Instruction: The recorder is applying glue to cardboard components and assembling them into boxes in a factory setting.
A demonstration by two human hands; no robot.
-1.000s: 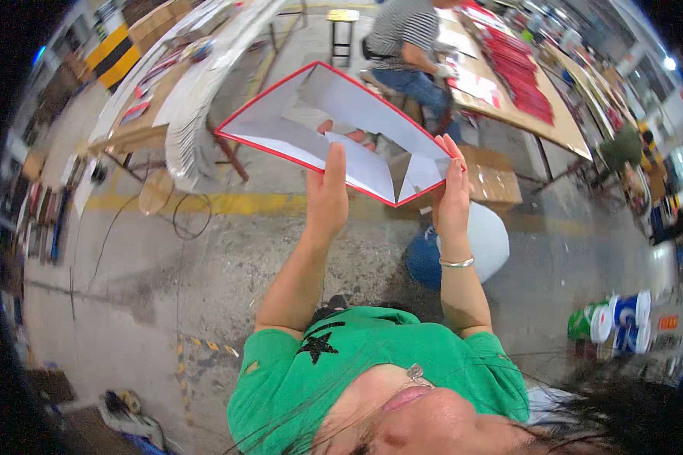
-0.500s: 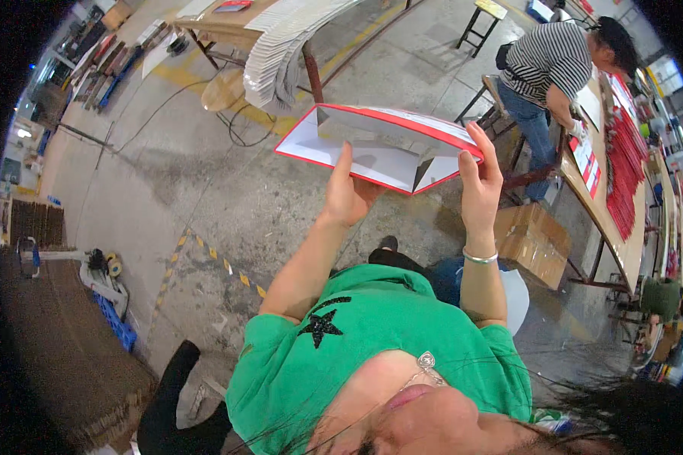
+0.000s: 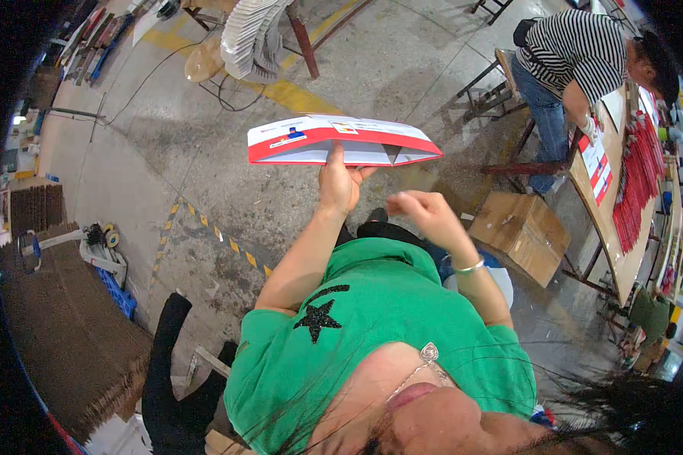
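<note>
A flattish red-and-white printed cardboard box (image 3: pixel 281 157) is held up in front of me, its near side gaping and showing a white inside with a grey flap. My left hand (image 3: pixel 339 186) grips it from below, the thumb reaching into the gap and the fingers underneath, mostly hidden. Apart from the box, below its right end, is my right hand (image 3: pixel 430 216), wearing a silver bracelet. Its fingers look bent and are smeared by motion, and I see nothing held in them.
At right a person in a striped top (image 3: pixel 577 57) bends over a workbench (image 3: pixel 584 182) bearing red-and-white printed sheets and red stacked pieces (image 3: pixel 636 186). A brown carton (image 3: pixel 520 235) stands on the floor. Stacked brown cardboard (image 3: pixel 76 326) fills the lower left; white folded sheets (image 3: pixel 250 42) hang ahead.
My right hand has let go of the box's right end and drawn down toward me. The box has shifted left and tilted, showing more of its printed face; my left hand keeps hold.
</note>
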